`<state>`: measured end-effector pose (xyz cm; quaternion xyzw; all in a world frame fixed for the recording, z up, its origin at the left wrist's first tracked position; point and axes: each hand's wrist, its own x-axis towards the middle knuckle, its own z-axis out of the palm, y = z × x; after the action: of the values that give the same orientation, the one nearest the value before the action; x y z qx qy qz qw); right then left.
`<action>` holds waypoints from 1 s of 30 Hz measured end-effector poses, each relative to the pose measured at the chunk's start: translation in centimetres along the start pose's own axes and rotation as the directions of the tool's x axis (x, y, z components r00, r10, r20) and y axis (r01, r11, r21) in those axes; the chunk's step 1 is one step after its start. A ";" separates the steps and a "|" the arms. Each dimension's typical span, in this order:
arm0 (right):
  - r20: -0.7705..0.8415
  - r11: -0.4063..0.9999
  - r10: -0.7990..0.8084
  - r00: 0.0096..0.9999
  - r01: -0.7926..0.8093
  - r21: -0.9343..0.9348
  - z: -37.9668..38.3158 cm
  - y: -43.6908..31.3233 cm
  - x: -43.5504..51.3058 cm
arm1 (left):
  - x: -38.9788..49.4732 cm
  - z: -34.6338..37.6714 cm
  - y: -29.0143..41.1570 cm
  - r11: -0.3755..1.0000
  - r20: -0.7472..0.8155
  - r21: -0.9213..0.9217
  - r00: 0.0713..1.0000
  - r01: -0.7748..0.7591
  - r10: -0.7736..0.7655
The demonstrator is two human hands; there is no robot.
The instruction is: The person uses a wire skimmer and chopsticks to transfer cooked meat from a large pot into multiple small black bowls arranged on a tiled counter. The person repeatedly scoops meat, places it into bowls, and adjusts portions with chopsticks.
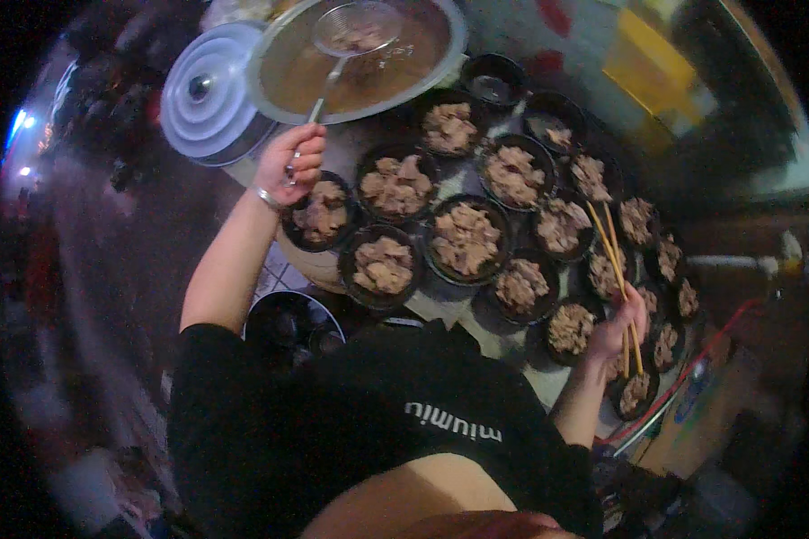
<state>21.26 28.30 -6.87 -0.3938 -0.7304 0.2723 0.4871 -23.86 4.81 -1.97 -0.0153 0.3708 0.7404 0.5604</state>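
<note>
My left hand (296,162) grips the handle of a wire-mesh skimmer (357,28), whose basket holds some pieces of meat over a wide metal basin (259,87) of brown broth. A pair of long yellow chopsticks (610,242) is held in my right hand (621,323). Their tips reach toward a dark bowl of meat pieces (589,176); whether they touch it I cannot tell. Several more black bowls of meat, such as a large one in the middle (467,239), crowd the table. One bowl at the back (554,128) has only a little meat in it.
Left of the basin is a pale round lid with a dark knob (201,84). Another dark bowl (492,81) stands by the basin's right rim. Below my left arm sits a bucket (293,320) with dark contents. A red cable (687,377) runs along the right side, near a cardboard box (691,421).
</note>
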 end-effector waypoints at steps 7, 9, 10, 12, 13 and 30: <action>-0.028 0.976 0.111 0.993 -0.104 0.194 -1.7 2.7 0.3 | -0.9 8.1 -6.4 0.990 0.064 0.135 0.997 0.039 -0.048; -0.031 0.953 0.159 0.987 -0.145 0.267 -2.1 3.5 0.1 | 0.1 10.8 -9.0 0.961 0.076 0.277 0.996 0.015 -0.037; -0.069 0.951 0.148 0.987 -0.123 0.282 -2.3 3.9 0.1 | 1.0 12.1 -10.5 0.905 -0.015 0.425 1.000 0.027 -0.023; -0.107 0.966 0.167 0.980 -0.141 0.216 -3.1 4.8 -0.2 | 3.9 14.1 -13.4 0.821 -0.017 0.566 0.997 0.075 -0.080; -0.127 0.967 0.192 0.973 -0.166 0.191 -3.6 5.3 -0.5 | 5.3 14.8 -15.0 0.681 -0.045 0.730 0.998 0.055 -0.032; -0.169 0.882 0.404 0.899 -0.334 0.331 -6.9 10.2 -1.4 | 5.9 16.1 -17.4 0.514 -0.103 0.858 0.981 0.004 0.164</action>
<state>31.06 32.76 -12.90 -0.4787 -0.5303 0.4180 0.5611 -5.12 20.43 -2.19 0.2153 0.7333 0.4837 0.4266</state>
